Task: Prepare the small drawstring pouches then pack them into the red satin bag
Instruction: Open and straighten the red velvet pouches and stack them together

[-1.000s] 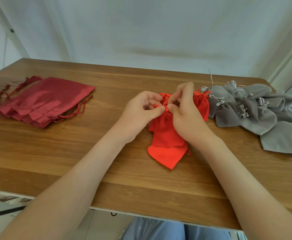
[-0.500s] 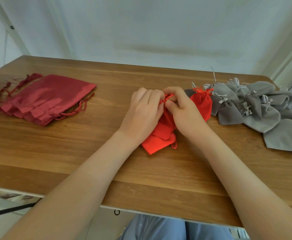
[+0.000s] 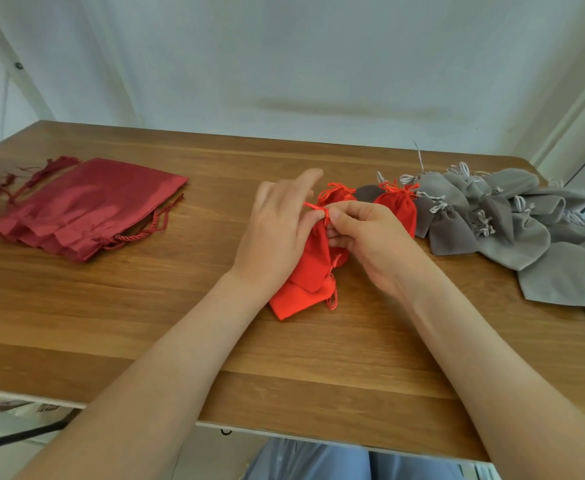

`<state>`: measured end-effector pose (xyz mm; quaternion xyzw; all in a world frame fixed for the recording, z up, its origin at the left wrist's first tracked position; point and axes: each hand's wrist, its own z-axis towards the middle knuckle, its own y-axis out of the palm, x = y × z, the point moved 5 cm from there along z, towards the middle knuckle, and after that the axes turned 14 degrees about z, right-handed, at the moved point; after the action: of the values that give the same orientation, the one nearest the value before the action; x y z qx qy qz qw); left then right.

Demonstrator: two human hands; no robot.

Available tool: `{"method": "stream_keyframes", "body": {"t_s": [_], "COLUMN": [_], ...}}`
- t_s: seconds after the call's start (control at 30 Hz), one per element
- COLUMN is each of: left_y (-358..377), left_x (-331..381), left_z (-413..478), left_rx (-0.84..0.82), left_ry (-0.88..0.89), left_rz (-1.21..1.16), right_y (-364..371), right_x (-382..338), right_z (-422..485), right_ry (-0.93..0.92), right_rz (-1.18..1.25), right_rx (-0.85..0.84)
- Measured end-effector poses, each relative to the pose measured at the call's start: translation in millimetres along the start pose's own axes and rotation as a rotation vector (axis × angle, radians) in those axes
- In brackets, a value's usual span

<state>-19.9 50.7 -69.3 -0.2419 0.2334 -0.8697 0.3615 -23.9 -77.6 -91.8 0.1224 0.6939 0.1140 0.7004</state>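
The cord (image 3: 325, 213) of a red pouch (image 3: 317, 258) is pinched between thumb and forefinger of the right hand (image 3: 370, 244), at the pouch's gathered neck. The left hand (image 3: 277, 237) is set against the neck's other side with its forefinger raised. Whether its hidden fingers are closed on cloth or cord cannot be told. The step is judged to be the drawing shut of this pouch: the neck should be steadied while the cord is pulled evenly, so that the mouth is not bunched to one side. More red pouches (image 3: 298, 299) are seen beneath and just behind the grip. Grey pouches (image 3: 491, 216) are heaped to its right, and the satin bags (image 3: 86, 209) are stacked flat well to its left on the table (image 3: 180, 323).
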Motion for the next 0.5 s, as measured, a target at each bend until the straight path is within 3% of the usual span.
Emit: {"method": "stream_keyframes", "body": {"t_s": [0.1, 0.17, 0.3, 0.5], "left_y": [-5.2, -5.2, 1.7, 2.8], "left_x": [-11.3, -13.6, -9.1, -5.6], "left_z": [-0.5, -0.1, -1.1, 0.8], "left_rx": [0.100, 0.078, -0.030, -0.058], "left_ry": [-0.143, -0.177, -0.113, -0.046], "left_rz": [0.036, 0.083, 0.101, 0.126], "right_y": [1.2, 0.8, -0.6, -1.3], "right_x": [0.9, 0.6, -0.5, -2.0], "right_z": [-0.6, -0.9, -0.7, -0.7], "right_ry": [-0.012, -0.029, -0.054, -0.088], "right_rz": [-0.032, -0.065, -0.098, -0.118], "right_rx": [0.031, 0.052, 0.080, 0.092]}}
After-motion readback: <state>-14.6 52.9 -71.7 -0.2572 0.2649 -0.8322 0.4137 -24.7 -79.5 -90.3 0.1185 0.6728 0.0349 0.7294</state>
